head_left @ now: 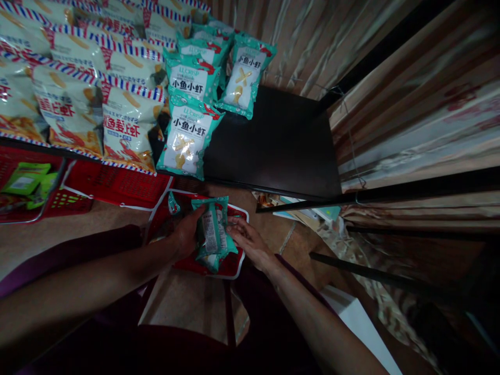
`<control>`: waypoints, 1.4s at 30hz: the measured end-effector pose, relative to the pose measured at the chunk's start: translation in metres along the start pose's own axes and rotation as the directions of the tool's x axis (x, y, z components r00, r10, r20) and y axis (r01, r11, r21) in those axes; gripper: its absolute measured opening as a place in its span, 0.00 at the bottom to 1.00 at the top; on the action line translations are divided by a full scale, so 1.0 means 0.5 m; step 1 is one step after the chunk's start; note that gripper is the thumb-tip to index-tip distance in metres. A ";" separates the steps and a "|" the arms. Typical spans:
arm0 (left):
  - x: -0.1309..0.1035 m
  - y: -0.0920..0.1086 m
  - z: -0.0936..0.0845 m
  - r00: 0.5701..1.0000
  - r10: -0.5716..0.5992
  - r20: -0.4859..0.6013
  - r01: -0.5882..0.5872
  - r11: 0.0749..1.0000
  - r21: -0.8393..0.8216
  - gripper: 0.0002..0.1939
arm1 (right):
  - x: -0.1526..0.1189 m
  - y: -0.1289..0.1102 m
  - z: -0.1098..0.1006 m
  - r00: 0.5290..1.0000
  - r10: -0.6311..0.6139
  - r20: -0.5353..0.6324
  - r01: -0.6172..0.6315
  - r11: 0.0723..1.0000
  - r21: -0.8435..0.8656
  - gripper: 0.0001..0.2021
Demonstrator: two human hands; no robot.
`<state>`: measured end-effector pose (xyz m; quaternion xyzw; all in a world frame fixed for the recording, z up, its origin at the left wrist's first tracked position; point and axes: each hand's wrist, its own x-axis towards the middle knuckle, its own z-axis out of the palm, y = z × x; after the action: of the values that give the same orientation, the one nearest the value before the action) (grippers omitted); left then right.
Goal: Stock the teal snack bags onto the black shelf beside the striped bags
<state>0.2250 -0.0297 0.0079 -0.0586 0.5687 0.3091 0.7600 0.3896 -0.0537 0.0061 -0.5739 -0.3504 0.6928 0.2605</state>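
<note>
Below the shelf edge, my left hand (188,229) grips the left side of a teal snack bag (211,234), its printed back turned up. On the bag's right side, the fingers of my right hand (247,238) are bent around the edge. Another teal bag seems to lie beneath it, partly hidden. Both hands are over a red basket (234,266) with a pale rim. Several teal bags (187,136) stand on the dark shelf (273,151) above, one (245,75) set to the right of the others.
Rows of white and orange snack bags (128,125) fill the shelf's left part. Red baskets (117,182) sit beneath, one holding green packets (26,178). Dark metal bars (410,187) and a curtain (429,125) are at the right. A white box (359,323) stands at the lower right.
</note>
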 end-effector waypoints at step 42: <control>-0.010 0.013 0.022 0.995 0.088 -0.043 -0.088 0.996 -0.007 0.09 | -0.023 -0.004 -0.010 0.843 -0.536 0.042 0.452 0.664 -0.596 0.23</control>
<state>0.2297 -0.0220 0.0180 -0.0435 0.5853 0.3434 0.7332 0.3967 -0.0600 0.0143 -0.5541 -0.6696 0.4124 0.2730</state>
